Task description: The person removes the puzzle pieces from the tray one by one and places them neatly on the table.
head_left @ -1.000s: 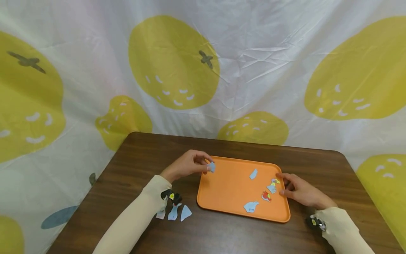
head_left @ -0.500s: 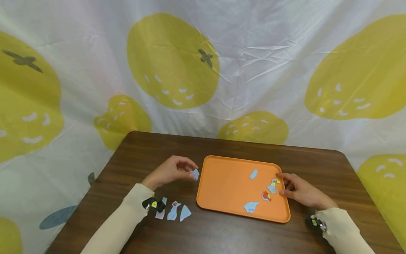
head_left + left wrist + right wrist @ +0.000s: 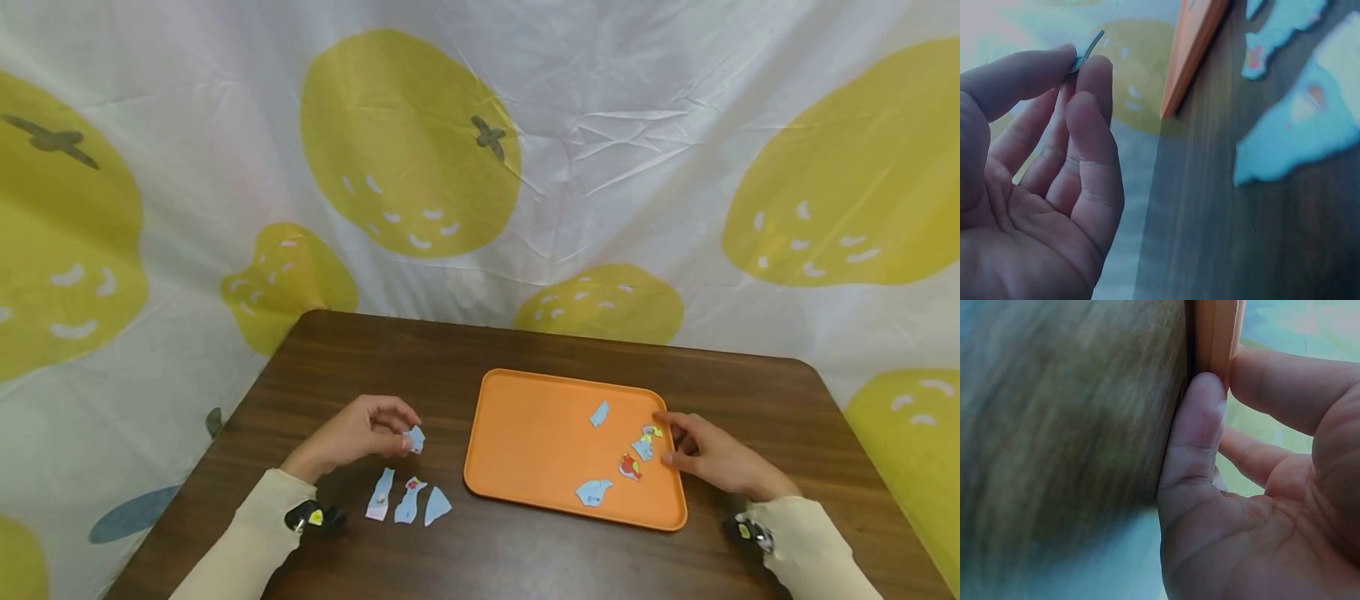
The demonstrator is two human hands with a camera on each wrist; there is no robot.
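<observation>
My left hand pinches a small light-blue puzzle piece between thumb and fingertips, above the table left of the tray. The left wrist view shows this piece edge-on. Just in front of that hand lie three more pieces on the table: a long one, a wavy one with a red patch and a triangular one. At the right rim of the orange tray, my right hand holds the edge with thumb and fingers. The right wrist view shows fingertips against the tray's side.
Several pieces lie in the tray's right half: a slim blue one, a red one, a blue and yellow one and a larger blue one. Behind the brown table hangs a fruit-patterned curtain.
My left hand has moved from over the tray's left rim leftward and nearer, carrying the pinched piece. The three table pieces have come fully into sight. My right hand has stayed at the rim.
</observation>
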